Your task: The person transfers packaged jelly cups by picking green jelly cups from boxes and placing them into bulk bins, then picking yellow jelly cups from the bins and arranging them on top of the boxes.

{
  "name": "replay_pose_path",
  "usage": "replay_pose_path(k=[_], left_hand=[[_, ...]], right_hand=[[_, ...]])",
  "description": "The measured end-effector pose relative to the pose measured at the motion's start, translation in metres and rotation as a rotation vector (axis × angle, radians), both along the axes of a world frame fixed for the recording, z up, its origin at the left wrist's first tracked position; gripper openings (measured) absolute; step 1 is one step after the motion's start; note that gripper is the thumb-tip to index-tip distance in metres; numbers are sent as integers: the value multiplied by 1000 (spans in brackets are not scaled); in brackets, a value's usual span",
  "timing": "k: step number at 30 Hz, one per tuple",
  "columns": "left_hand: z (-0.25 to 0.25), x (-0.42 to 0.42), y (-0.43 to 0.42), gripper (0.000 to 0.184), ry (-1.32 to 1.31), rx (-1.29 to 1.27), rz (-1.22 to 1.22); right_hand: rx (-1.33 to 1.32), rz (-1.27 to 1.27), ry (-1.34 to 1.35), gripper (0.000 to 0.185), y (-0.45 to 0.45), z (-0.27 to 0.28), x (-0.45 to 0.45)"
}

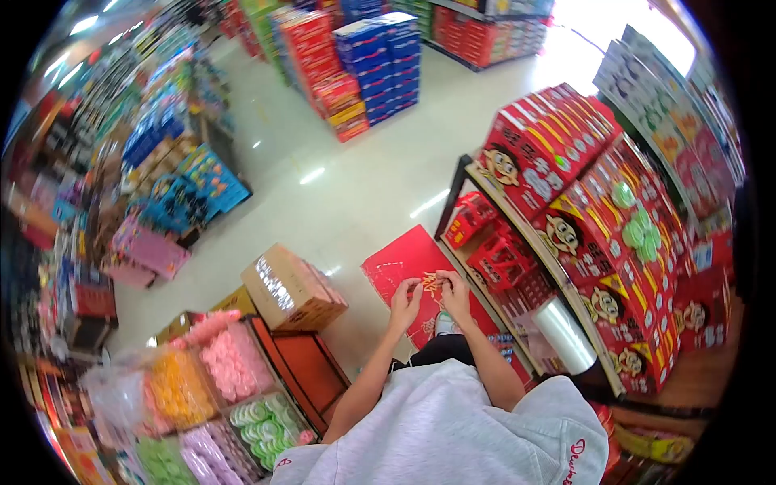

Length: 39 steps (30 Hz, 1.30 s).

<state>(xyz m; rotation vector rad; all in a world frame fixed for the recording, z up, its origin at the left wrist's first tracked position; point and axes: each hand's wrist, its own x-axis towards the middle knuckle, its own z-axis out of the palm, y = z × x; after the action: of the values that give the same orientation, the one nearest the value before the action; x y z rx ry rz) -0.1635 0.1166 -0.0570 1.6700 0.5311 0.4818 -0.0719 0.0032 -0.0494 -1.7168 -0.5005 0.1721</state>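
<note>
My left hand [406,302] and my right hand [454,296] are held out in front of me at about the same height, a short gap apart. Fingers and thumb are drawn together in a pinch on both. Whatever they hold, if anything, is too small to make out. Below them lies a flat red panel [394,257] with gold lettering, partly covered by my hands and arms. A shoe [444,323] shows just under my right hand.
At right, a shelf holds stacked red snack boxes [598,218] and a clear plastic roll [564,335]. A cardboard box [291,291] stands left of my hands, behind bins of wrapped sweets [234,361]. Blue cartons [380,69] are stacked ahead on the pale floor [323,194].
</note>
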Motion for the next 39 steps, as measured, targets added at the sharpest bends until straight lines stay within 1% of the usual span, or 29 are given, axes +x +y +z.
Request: replay_pose_path(k=[2,5,8,9,10,12,14,16,17,18,20,21,22,23,24,25,26,28,29,30,31,32,33,34,36,38,39], left_hand=[[11,26,-14,25,5,-21,-88],[19,66,-36,25,-22,37,-267],[40,104,-67,24,-40,16,-365],[39,118,-77,26,-101,84,-411],[47,132,-88,26,-103,87,-452],[65,153,-110,26,-120,84,-545],[75,179,-132,26,-137,65,-637],[88,205,-154,26,-154,42,-724],[96,216,-167,26,-171,19,-767],[105,229,-180,26,-191,-5,-811],[119,256,-205,27,-218,99,-897],[124,272,-220,27,-298,133,-924],[128,285,-235,28,-379,165,-950],[132,297,-250,27,-335,92,-970],[137,308,-265,27,-296,21,-990],[146,318,-277,30,-335,98,-991],[150,327,-289,30,-339,96,-1008],[145,353,-315,34,-379,-30,-1001],[140,365,-325,40,-375,-96,-1017],[140,375,-333,40,-377,-98,-1030],[140,384,-340,42,-316,-113,-1049],[138,391,-345,45,-253,-127,-1065],[149,392,-348,48,-140,-193,-1101],[146,398,-353,48,-137,-193,-1111],[142,408,-361,50,-134,-42,-1111],[138,409,-369,49,-138,-75,-1092],[130,411,-371,48,-221,-76,-1033]], right_hand=[[38,-103,51,21,-19,6,18],[23,-263,-62,23,-56,6,49],[61,-397,33,22,-94,17,75],[100,-446,52,22,-106,25,83],[106,-486,50,22,-117,32,91],[265,-577,13,23,-139,45,107],[236,-650,-4,21,-165,69,119],[176,-752,-135,19,-192,85,135],[248,-806,-168,19,-205,95,141],[317,-844,-160,20,-221,94,151],[235,-896,-245,25,-256,98,168],[233,-918,-246,25,-271,103,179],[133,-993,-291,30,-285,109,190],[31,-1064,-332,36,-297,113,197],[29,-1084,-337,36,-306,115,205],[4,-1151,-399,41,-313,117,215],[-23,-1216,-457,46,-319,119,221],[-28,-1205,-368,56,-326,119,227],[-36,-1181,-391,60,-325,118,230],[-45,-1156,-410,63,-325,119,232],[-156,-1157,-446,69,-328,115,235],[-152,-1148,-438,71,-329,113,237],[-149,-1140,-430,73,-328,115,237],[-126,-1139,-410,73,-326,123,235],[-51,-1110,-346,72,-322,136,230],[-1,-1090,-301,71,-322,137,228],[28,-1084,-250,69,-322,136,227]])
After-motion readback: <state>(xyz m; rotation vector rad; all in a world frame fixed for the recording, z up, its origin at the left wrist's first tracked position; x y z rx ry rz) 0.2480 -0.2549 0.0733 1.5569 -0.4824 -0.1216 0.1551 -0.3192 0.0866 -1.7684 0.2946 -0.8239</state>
